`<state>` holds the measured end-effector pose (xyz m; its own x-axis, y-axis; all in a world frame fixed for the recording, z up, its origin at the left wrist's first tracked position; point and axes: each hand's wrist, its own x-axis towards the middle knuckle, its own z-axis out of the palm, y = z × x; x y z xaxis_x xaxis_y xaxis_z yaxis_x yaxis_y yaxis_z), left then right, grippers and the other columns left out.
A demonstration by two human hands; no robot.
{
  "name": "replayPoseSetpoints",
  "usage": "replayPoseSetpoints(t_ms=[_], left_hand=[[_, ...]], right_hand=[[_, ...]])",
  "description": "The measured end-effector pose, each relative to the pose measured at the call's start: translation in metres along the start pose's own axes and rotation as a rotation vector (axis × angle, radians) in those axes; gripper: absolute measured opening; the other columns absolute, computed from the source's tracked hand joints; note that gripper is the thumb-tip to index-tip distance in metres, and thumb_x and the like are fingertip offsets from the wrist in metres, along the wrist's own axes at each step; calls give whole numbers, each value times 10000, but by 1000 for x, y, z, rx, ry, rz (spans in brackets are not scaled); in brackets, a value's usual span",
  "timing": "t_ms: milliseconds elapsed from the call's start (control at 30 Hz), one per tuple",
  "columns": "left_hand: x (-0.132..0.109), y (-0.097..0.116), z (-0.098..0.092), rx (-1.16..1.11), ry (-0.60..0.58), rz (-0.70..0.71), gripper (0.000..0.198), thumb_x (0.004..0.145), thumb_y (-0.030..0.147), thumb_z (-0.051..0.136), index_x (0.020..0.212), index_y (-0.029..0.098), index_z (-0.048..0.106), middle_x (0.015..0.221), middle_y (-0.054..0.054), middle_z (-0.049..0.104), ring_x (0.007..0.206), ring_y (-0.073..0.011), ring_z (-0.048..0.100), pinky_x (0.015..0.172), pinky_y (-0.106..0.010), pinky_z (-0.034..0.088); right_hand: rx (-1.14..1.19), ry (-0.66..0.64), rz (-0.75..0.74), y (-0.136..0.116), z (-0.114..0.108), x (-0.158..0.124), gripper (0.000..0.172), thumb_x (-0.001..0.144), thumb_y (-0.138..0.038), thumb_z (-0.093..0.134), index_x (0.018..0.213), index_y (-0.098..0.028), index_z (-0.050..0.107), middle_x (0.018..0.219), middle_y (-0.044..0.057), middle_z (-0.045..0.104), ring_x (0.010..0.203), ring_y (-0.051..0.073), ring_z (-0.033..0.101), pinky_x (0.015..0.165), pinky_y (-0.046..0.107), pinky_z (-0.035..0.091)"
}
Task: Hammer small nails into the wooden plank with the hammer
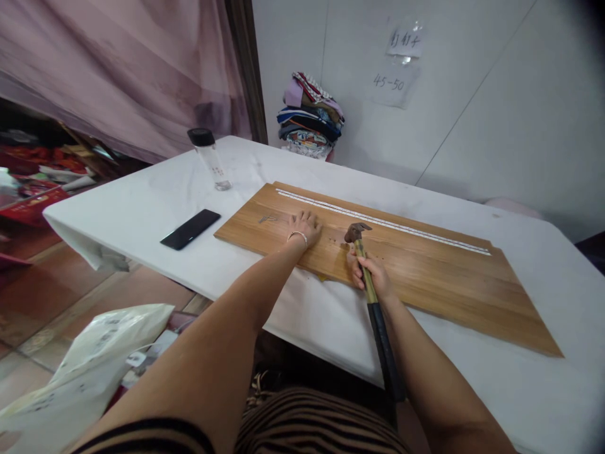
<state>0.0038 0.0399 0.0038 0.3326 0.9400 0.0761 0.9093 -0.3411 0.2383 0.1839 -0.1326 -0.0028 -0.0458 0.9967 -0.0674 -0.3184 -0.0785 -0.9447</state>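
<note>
A long wooden board [425,271] lies across the white table [155,208]. My right hand [368,272] is wrapped round the upper shaft of a hammer [373,296], close below its head, which rests on the board by several small nail marks. My left hand [305,226] lies flat on the board with fingers stretched out, a bangle on the wrist. A few loose nails [267,219] lie on the board just left of that hand. The hammer's dark grip runs back under my right forearm.
A black phone [190,229] lies on the table left of the board. A clear bottle [210,159] with a black cap stands behind it. Folded clothes [309,116] are stacked against the wall. A white bag [89,366] sits on the floor at lower left.
</note>
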Motion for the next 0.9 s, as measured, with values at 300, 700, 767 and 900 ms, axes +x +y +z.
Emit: replayPoseSetpoints(t_ms=[300, 700, 767, 900], left_hand=[[-1, 1, -2, 11, 8, 2, 429, 1050, 426, 386, 1344, 290, 667, 1547, -91, 601, 1462, -298, 462, 1196, -512, 350], [1, 0, 1, -1, 15, 12, 412, 1042, 420, 403, 1329, 300, 674, 1509, -93, 622, 1448, -308, 471, 1183, -520, 356], [1, 0, 1, 1, 12, 13, 411, 1044, 420, 400, 1326, 296, 672, 1509, -93, 622, 1445, -305, 473, 1185, -517, 356], [0, 0, 0, 10, 14, 11, 414, 1049, 420, 395, 1323, 286, 673, 1518, -98, 615, 1454, -300, 466, 1191, -514, 351]], right_hand=[[-12, -13, 6, -1, 0, 1, 395, 831, -491, 711, 1060, -227, 526, 538, -118, 521, 321, 88, 417, 358, 224, 267], [-2, -12, -3, 1, -2, 1, 403, 835, -502, 715, 1071, -234, 527, 548, -117, 525, 327, 85, 418, 364, 223, 263], [-6, -9, 5, 1, -2, 2, 404, 834, -503, 718, 1067, -233, 529, 545, -116, 526, 327, 88, 422, 363, 223, 264], [-11, -8, 30, 1, -2, 1, 406, 823, -507, 720, 1057, -233, 533, 541, -119, 517, 323, 89, 414, 361, 221, 267]])
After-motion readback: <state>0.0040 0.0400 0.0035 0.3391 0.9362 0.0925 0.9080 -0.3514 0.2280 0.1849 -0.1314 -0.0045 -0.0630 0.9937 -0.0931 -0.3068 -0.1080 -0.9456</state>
